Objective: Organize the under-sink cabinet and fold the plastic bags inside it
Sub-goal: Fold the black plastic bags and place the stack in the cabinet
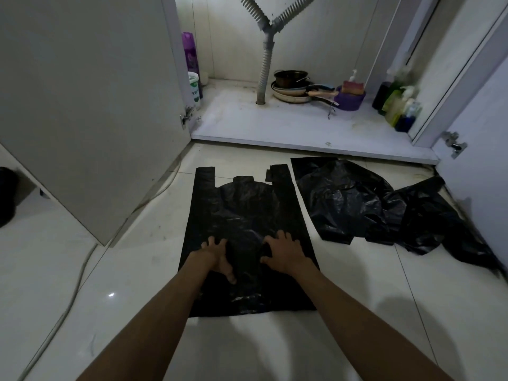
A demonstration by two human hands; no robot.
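Head view, crinkled black bag (247,210) flat, left hand (217,257), right hand (284,253), grip spread on it

A grey ribbed drain pipe (264,70) runs down from a Y-joint to the shelf. Just right of the pipe sits a stack of pans (294,92), then a purple bowl (350,101) holding a sponge (352,87). Farther right stands a cluster of bottles (398,105). Left of the pipe are a purple spray can (189,53) and a white tub (194,90). Well in front of the pipe and to its left, a white cable (79,273) trails over the glossy tiled floor (384,312).
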